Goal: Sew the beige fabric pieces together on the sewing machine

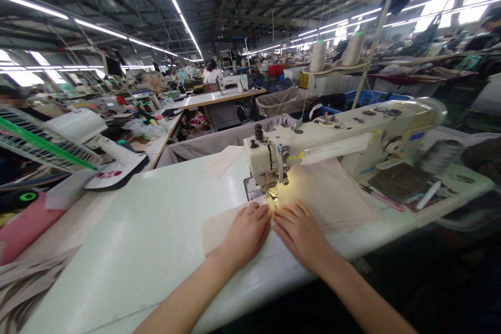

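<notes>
A sewing machine stands on the pale table, its lit needle area right in front of my hands. My left hand rests left of the needle with fingers bent and close together, gripping the edge of a beige fabric piece. On the right, my right hand lies on a larger beige fabric panel, its fingers stretched out and partly spread. Both sets of fingertips come near each other just before the presser foot. My hands hide where the two fabrics meet.
A loose beige scrap lies behind the machine head. To the left stands a white fan. Pink-handled tool, dark cloth and a grey thread cone sit at the right. A fabric-lined bin borders the table's far side.
</notes>
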Available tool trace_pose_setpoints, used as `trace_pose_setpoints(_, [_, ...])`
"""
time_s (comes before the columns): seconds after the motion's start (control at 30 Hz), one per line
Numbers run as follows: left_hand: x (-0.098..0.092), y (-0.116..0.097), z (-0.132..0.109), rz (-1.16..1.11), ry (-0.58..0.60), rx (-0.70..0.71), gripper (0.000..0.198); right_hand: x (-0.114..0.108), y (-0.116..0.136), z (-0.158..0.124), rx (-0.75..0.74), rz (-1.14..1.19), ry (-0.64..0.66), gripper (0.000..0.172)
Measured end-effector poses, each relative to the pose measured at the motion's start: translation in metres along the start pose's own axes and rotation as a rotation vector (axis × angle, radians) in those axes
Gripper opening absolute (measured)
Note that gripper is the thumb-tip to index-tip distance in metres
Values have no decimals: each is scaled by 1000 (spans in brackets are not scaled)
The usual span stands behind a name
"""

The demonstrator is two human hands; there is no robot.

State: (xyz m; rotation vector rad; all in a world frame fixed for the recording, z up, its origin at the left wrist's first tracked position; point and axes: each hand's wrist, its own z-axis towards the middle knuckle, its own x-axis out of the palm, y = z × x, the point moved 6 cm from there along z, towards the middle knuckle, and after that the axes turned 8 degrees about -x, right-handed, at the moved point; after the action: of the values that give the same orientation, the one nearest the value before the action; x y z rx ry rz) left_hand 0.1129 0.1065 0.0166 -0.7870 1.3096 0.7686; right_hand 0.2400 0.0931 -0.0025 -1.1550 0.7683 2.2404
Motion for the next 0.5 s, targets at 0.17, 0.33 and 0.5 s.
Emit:
trace_pose_setpoints(0.17, [-1,-13,-15,-59,11,127,23,-4,5,-11,-34,39,-12,26])
trace_pose_setpoints(0.33, [-2,-2,-8,-93,-28,147,25,-4,0,2,-23,17,44,20])
trace_pose_setpoints(0.5, [-2,15,9,-120,-41,133,23,-2,-10,22,1,-29,65,15])
